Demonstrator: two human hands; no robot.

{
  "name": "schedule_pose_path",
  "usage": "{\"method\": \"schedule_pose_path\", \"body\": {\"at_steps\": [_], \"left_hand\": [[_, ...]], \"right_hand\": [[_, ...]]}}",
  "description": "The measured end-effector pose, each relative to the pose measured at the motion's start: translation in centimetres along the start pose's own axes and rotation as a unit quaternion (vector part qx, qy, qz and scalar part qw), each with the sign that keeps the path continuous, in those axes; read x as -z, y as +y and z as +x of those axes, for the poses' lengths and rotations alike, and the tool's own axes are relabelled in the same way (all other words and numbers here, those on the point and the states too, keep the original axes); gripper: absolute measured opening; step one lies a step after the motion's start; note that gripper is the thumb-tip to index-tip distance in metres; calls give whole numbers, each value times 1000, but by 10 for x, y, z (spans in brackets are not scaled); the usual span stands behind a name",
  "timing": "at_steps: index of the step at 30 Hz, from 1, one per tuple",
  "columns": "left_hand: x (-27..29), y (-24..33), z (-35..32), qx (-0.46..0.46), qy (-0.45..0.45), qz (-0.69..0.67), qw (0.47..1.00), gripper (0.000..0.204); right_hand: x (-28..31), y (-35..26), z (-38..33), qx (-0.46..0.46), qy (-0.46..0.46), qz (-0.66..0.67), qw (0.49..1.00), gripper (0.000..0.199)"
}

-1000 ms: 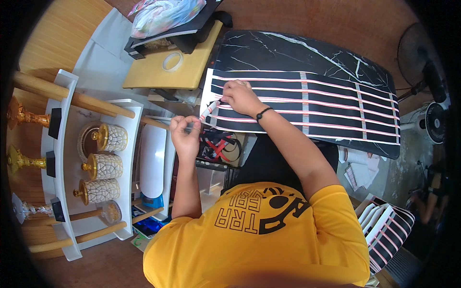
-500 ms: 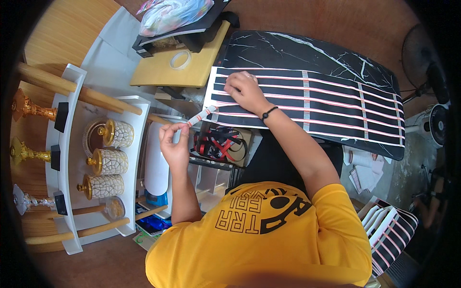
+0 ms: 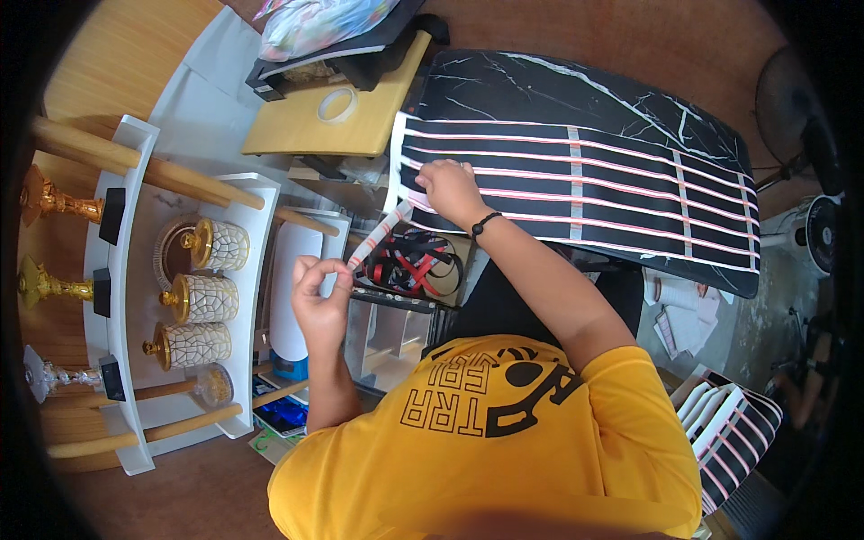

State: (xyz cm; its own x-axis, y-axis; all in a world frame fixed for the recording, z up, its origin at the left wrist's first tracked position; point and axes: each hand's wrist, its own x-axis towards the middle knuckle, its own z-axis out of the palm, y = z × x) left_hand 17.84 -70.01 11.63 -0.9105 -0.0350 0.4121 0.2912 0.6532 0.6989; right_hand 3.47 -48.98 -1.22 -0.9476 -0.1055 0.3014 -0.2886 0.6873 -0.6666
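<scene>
1. The left hand (image 3: 322, 286) pinches the lower end of a banded strip (image 3: 382, 236) between thumb and forefinger, closed with no visible gap; its other fingers curl loosely.
2. The right hand (image 3: 450, 191) rests on the striped black sheet (image 3: 630, 184), fingers bent, near the left end. Whether those fingertips grip anything or only press cannot be told.
3. The banded strip slants from the left hand up to the sheet's near left corner, beside its white margin (image 3: 397, 148); whether its upper end is fixed there is unclear.
4. The strip could twist or crease if the left wrist turns, since only one small pinch controls that end.
5. A hard pull, if the far end is attached, could drag the sheet askew or tear the strip; a light right-hand press would allow it.
6. If the pinch slips, the strip could drop toward the red and black straps (image 3: 423, 270) below.
7. The sheet's left end appears to reach the edge of the marbled table (image 3: 540, 85) or slightly past it, so support there looks weak.
8. The widest bare tabletop lies beyond the sheet's far edge. Leftward, a white panel (image 3: 286, 315) beside the left forearm, then the white shelf (image 3: 255, 306) with canisters (image 3: 207, 300), limits sideways reach.
</scene>
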Motion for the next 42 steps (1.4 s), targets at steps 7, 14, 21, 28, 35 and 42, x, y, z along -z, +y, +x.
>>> {"method": "schedule_pose_path", "body": {"at_steps": [7, 14, 21, 28, 35, 42], "left_hand": [[2, -10, 6, 28, 12, 33, 999, 10], [23, -9, -2, 54, -69, 30, 996, 11], [48, -4, -26, 109, -164, 76, 977, 13], [55, -15, -36, 169, -240, 120, 948, 9], [51, -40, -62, 326, -255, 43, 909, 6], [25, -127, -94, 484, -255, -244, 800, 11]], "right_hand": [[15, 5, -4, 98, 23, 264, 959, 23], [25, -4, -13, 116, -69, 44, 990, 41], [23, -4, -12, 107, -75, 41, 991, 40], [24, -3, -12, 107, -66, 44, 991, 39], [20, 1, -11, 107, -58, 41, 992, 34], [17, 2, -12, 119, -51, 41, 991, 26]]}}
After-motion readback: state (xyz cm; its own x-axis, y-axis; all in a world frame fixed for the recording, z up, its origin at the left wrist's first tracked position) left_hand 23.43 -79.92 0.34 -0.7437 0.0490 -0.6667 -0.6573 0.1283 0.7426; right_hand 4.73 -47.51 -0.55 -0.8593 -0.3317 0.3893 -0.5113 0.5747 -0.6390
